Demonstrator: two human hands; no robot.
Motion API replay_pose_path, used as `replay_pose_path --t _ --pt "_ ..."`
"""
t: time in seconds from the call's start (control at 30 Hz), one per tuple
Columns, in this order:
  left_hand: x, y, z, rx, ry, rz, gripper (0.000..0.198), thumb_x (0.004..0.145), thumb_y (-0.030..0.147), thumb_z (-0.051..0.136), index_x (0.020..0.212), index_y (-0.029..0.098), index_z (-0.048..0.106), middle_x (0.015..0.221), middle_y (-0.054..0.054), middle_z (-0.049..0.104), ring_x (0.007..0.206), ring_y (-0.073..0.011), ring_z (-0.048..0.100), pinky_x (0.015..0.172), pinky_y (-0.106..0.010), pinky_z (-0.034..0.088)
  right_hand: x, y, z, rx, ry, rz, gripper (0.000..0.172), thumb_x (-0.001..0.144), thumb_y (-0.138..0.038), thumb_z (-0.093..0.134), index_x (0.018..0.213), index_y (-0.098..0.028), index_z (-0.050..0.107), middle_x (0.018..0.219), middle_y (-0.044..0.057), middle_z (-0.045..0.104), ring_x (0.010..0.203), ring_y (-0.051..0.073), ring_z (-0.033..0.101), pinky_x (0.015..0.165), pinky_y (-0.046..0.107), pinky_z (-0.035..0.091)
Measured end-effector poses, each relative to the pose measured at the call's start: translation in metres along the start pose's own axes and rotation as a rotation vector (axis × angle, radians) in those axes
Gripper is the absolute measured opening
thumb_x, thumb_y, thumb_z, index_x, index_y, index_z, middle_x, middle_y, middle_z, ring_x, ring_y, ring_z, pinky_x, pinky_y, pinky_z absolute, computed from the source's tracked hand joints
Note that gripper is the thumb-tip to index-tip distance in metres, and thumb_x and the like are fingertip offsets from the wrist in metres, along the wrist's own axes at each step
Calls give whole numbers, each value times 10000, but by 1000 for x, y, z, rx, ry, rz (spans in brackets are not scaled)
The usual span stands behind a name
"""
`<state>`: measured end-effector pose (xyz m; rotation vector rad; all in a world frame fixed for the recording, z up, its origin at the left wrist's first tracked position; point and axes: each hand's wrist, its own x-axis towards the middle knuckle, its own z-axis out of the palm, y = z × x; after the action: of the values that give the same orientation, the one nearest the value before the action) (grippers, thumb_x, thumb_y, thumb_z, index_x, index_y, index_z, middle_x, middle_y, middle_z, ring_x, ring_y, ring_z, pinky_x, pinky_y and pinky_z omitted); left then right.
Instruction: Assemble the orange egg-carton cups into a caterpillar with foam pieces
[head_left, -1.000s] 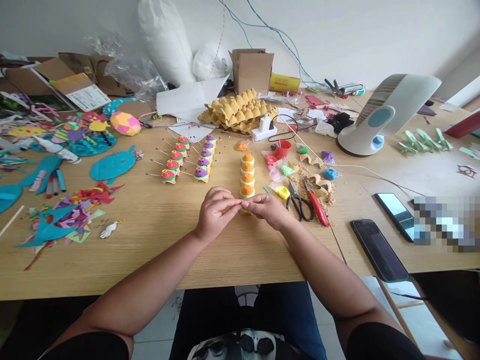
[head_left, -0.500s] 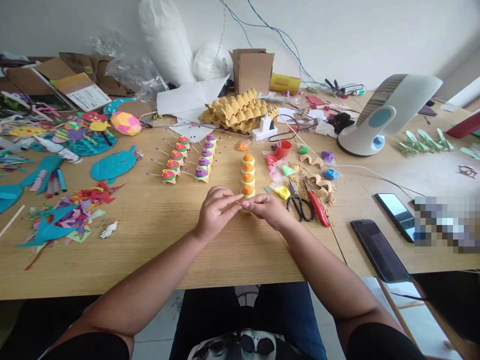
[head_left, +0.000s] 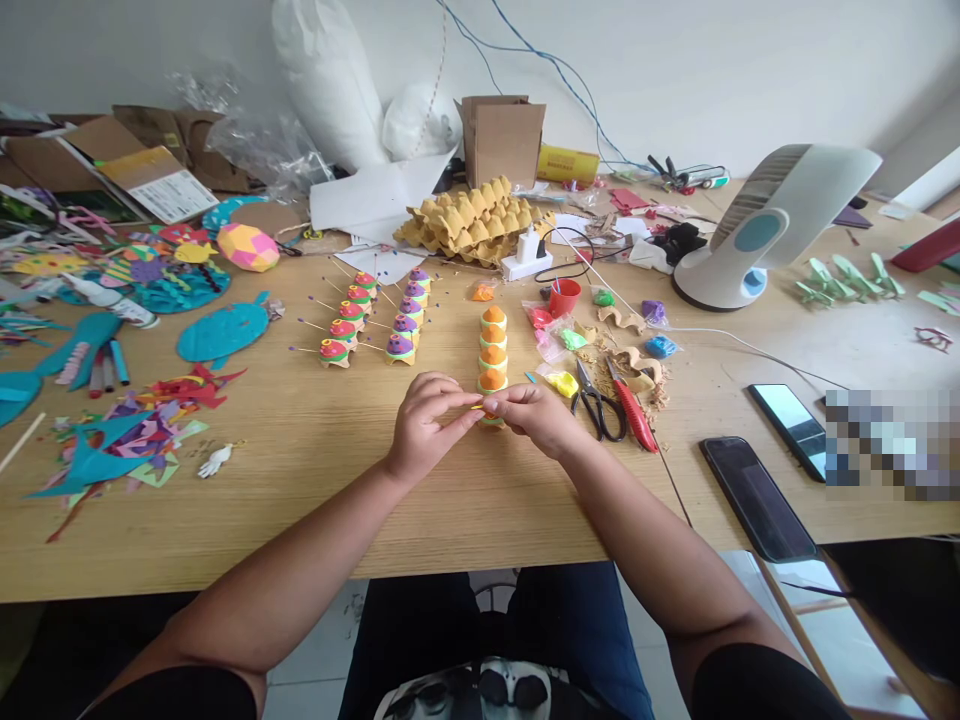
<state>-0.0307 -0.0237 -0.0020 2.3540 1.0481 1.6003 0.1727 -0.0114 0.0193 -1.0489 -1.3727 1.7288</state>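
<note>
My left hand (head_left: 426, 422) and my right hand (head_left: 531, 415) meet fingertip to fingertip over the wooden table (head_left: 480, 500), both pinched on a tiny yellow piece (head_left: 477, 407) between them. They hover at the near end of a row of orange-topped egg-carton cups (head_left: 493, 350); the nearest cup is partly hidden behind my fingers. Two more rows of purple and red decorated cups (head_left: 375, 315) with thin sticks stand to the left.
Scissors (head_left: 598, 405) and a red cutter (head_left: 634, 412) lie right of my hands, beside small clay bags (head_left: 564, 382) and a red cup (head_left: 565, 297). Two phones (head_left: 757, 498) lie right, a fan (head_left: 765, 230) behind. Paper scraps (head_left: 127, 430) cover the left; egg cartons (head_left: 469, 220) sit behind.
My fingers have shifted slightly while working the small piece; both hands stay at the same spot by the orange cups.
</note>
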Motion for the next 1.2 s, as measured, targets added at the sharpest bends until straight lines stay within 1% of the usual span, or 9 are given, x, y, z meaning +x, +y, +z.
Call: replay_pose_path --t 0.33,0.57,0.67,0.77,0.83,0.9,1.0,1.07,1.2 --pt "0 1 -1 29 30 33 156 866 188 794 1008 253 781 849 -12 696 940 -184 628 883 -366 560 0 0 1 19 -27 6 486 663 -580 861 832 -133 775 522 -87 417 481 44 256 487 261 134" --pt "1 2 -2 37 34 38 105 870 177 788 954 240 780 822 -15 695 910 -179 627 854 -357 558 -1 -1 2 60 -6 29 548 639 -672 840 700 -151 683 481 -104 339 468 50 227 475 272 126" --pt "0 1 -2 27 34 35 111 867 170 789 953 240 779 825 -16 696 921 -182 626 863 -362 556 -1 -2 2 33 -2 28 553 629 -677 843 702 -152 685 478 -104 342 465 49 234 473 270 133" --pt "-1 1 -2 28 29 9 84 886 208 777 961 246 782 830 -16 695 917 -181 631 862 -361 555 -2 -2 2 13 -5 23 552 639 -684 831 705 -154 689 469 -105 342 460 50 241 475 267 136" --pt "0 2 -3 26 11 -18 125 896 265 773 1020 250 781 859 -22 701 923 -186 637 873 -370 554 -2 -2 1 12 -7 15 545 655 -681 822 699 -156 685 466 -100 355 461 51 249 478 266 140" --pt "0 2 -4 10 -19 -33 244 889 337 783 1117 251 765 918 -35 710 955 -199 642 898 -388 551 -1 -1 1 17 1 11 534 668 -671 818 710 -153 690 469 -96 373 464 52 253 482 266 144" --pt "-1 3 -4 -9 -48 -16 358 869 387 801 1196 255 742 975 -47 706 983 -211 641 914 -400 544 -1 -1 1 21 11 15 518 675 -651 822 727 -150 704 473 -94 377 468 52 254 487 266 142" --pt "-1 2 -3 10 -42 -7 327 872 364 800 1179 263 752 954 -42 701 962 -205 641 900 -393 542 -2 -1 1 20 2 20 504 673 -633 833 727 -146 712 477 -93 378 470 51 254 489 267 138" --pt "-1 0 -1 68 -23 -18 177 897 310 773 1071 281 788 869 -25 699 912 -191 644 869 -382 546 -2 -3 3 12 -30 24 497 671 -618 843 748 -141 726 496 -91 389 475 49 243 486 272 125"
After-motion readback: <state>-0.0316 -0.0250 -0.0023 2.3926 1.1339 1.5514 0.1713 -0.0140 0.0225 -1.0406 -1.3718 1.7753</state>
